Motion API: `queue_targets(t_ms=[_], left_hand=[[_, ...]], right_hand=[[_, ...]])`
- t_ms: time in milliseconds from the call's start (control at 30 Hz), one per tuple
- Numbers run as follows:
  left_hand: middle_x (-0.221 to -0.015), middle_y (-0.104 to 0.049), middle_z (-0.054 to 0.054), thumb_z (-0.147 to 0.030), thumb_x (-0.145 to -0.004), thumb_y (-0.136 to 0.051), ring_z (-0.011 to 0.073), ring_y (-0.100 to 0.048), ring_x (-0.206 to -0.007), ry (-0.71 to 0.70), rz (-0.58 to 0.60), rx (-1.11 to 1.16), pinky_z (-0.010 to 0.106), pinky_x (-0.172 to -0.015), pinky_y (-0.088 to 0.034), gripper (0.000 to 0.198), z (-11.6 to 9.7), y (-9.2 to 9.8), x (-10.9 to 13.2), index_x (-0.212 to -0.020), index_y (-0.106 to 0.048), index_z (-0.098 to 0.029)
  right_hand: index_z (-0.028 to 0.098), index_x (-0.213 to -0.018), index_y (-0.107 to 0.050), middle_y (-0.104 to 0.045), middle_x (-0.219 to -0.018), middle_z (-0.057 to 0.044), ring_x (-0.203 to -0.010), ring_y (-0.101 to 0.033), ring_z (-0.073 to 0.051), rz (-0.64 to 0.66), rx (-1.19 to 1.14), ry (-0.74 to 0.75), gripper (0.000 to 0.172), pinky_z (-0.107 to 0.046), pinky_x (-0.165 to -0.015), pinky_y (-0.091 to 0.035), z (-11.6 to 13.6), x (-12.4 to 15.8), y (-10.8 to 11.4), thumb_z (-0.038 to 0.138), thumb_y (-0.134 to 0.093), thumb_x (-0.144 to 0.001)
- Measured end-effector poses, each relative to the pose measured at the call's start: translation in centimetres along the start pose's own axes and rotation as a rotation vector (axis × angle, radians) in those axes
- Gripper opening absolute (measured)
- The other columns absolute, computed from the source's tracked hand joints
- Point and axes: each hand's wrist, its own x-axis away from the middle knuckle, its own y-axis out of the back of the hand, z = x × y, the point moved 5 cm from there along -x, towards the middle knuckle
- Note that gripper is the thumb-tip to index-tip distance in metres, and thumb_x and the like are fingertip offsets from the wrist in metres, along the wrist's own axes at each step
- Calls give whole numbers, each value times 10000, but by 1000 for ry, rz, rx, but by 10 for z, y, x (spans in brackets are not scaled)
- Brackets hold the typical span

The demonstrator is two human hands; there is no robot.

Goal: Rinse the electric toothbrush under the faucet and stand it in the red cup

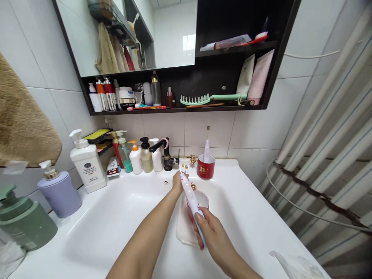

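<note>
My right hand (213, 232) is wrapped around a pale pink-and-blue electric toothbrush handle (190, 197), held tilted over the basin with its narrow metal tip away from me. Behind the handle is a red cup (204, 195) with a gold handle, over a white cloth or mat (183, 228); whether my fingers touch the cup is hidden. My left hand (177, 181) reaches to the back ledge, beside small white pieces with yellow marks (186, 169). The toothbrush handle covers part of its fingers, so its grip does not show.
A second red cup (205, 170) holding a pale pink toothbrush stands on the back ledge. Left of it are a black faucet (166, 155) and several pump bottles (147, 159). A dark shelf (174, 111) overhangs the basin (122, 228). White pipes (325, 162) line the right side.
</note>
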Motion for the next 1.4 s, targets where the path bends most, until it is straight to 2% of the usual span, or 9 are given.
queue_targets(t_ms=[233,500,633,733,933,1033,1167,1267,1400], left_hand=[[-386,-415,-39,-222,-622,-473,93,-443,-414,-179,-6,-429,216,-482,-331,99,-9,-23,-29,-549,-427,-172],[-715,-572,78,-342,-614,-475,190,-508,-770,-280,-110,-772,274,-641,-334,190,-13,-6,-43,-681,-495,-165],[-848,-560,125,-276,-621,-470,216,-496,-840,-240,-175,-857,291,-667,-337,214,-8,3,-45,-779,-508,-137],[-850,-558,158,-207,-607,-479,233,-491,-861,-186,-155,-819,293,-678,-339,150,-7,5,-45,-708,-531,-109],[-675,-583,115,-157,-597,-491,209,-526,-778,-19,-90,-606,258,-627,-370,85,-8,28,-19,-520,-499,-123],[-547,-552,52,-202,-652,-445,137,-543,-601,76,-41,-404,222,-539,-393,148,-3,49,10,-524,-473,-133],[-528,-518,7,-241,-703,-394,51,-497,-466,134,-16,-132,169,-489,-402,178,-4,77,46,-579,-456,-129],[-507,-497,-8,-218,-700,-420,22,-466,-416,207,-13,234,132,-451,-391,164,-5,88,63,-572,-447,-120],[-439,-463,-15,-195,-686,-458,32,-450,-373,311,-9,694,134,-406,-388,166,-4,87,70,-542,-438,-115]], right_hand=[[167,-711,-362,-384,-569,51,-338,-334,-22,-1,-25,23,295,-186,-362,-286,-1,-1,1,454,-292,-712],[165,-742,-364,-387,-595,48,-326,-320,-10,29,-23,22,287,-184,-368,-285,0,1,0,441,-287,-719],[168,-744,-365,-384,-588,50,-335,-323,-13,20,-15,7,268,-183,-377,-290,3,2,1,423,-287,-726],[170,-749,-365,-383,-592,50,-338,-327,-15,26,-10,8,269,-184,-380,-291,2,2,1,428,-294,-722],[166,-726,-371,-391,-581,52,-344,-343,-19,27,5,13,259,-185,-381,-301,-4,-1,2,415,-300,-722],[165,-693,-366,-392,-566,56,-333,-344,-18,42,19,-5,246,-183,-371,-292,-7,-1,2,400,-299,-723],[162,-687,-364,-385,-543,63,-327,-335,-18,80,41,-46,233,-185,-369,-282,-10,0,-2,386,-308,-720],[162,-679,-364,-386,-529,66,-330,-331,-18,115,70,-61,230,-187,-382,-277,-10,4,-9,382,-312,-720],[162,-662,-365,-403,-532,63,-335,-336,-20,178,82,-60,235,-192,-397,-276,-13,8,-18,385,-316,-720]])
